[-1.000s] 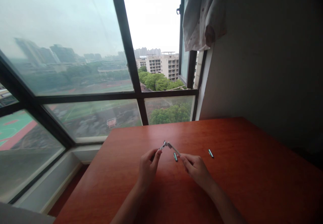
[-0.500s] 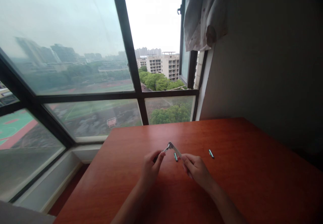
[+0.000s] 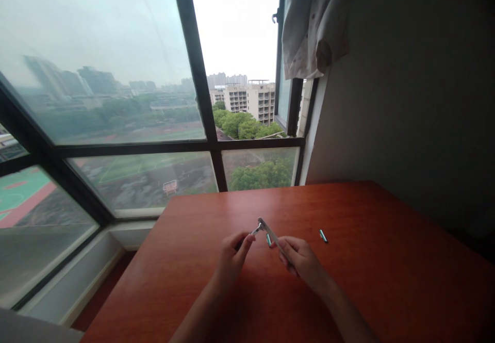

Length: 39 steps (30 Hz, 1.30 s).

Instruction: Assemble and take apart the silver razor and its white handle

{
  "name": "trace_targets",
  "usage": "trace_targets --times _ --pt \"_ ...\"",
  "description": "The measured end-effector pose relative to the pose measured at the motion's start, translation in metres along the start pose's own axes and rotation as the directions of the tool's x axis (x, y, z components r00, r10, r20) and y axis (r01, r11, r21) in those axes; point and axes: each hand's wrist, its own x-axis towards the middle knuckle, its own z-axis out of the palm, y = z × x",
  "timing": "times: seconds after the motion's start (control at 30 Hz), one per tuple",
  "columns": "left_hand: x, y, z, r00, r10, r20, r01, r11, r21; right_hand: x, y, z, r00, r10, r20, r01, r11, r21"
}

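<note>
Between its thumb and fingers, my left hand [image 3: 233, 255] pinches the handle of a thin silver tool that looks like a razor [image 3: 255, 230]. My right hand [image 3: 297, 256] is closed on a pale, flat, narrow strip [image 3: 273, 235], whose kind I cannot make out. The strip's far end meets the razor's head above the table, so the two form a peak. Just behind the strip lies a small green-and-white piece [image 3: 268, 240], perhaps a razor cartridge, partly covered. A similar small piece [image 3: 323, 236] rests farther right, apart from both hands.
The reddish-brown wooden table [image 3: 193, 260] extends under both arms. Beyond its far edge stand dark-framed windows [image 3: 216, 146], one pane swung open. A pale curtain [image 3: 309, 33] hangs at upper right beside a dark grey wall [image 3: 394, 100].
The strip in my right hand has tilted slightly and slid a little toward me along the razor's head. It covers more of the nearer small piece. My left hand has barely moved.
</note>
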Motion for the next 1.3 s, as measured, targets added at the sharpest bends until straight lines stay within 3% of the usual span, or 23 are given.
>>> trace_targets --times 0.4,0.7,0.9,1.13,1.3 --pt "0.0002 0.0019 -0.0007 0.992 -0.002 -0.125 0.007 0.999 0.041 0.0001 -0.0019 0.0006 0.999 0.031 0.023 -0.032 0.998 0.054" --pt "-0.0012 0.0031 0.0019 0.997 0.053 -0.054 -0.050 0.998 0.049 -0.0004 -0.0020 -0.0007 0.999 0.042 0.028 -0.044 0.997 0.071" --pt "-0.0002 0.0036 -0.0007 0.990 0.054 -0.131 -0.045 0.996 0.072 0.0008 -0.0009 -0.0002 1.000 0.024 0.011 -0.024 0.998 0.057" --pt "0.0007 -0.0022 -0.0037 0.985 0.069 -0.159 -0.046 0.989 0.144 0.0023 0.0000 -0.0001 1.000 0.026 0.003 -0.026 0.998 0.054" --pt "0.0011 -0.0006 -0.0039 0.987 0.054 -0.151 -0.038 0.993 0.109 0.0016 -0.0002 -0.0003 1.000 0.025 -0.001 -0.025 0.999 0.049"
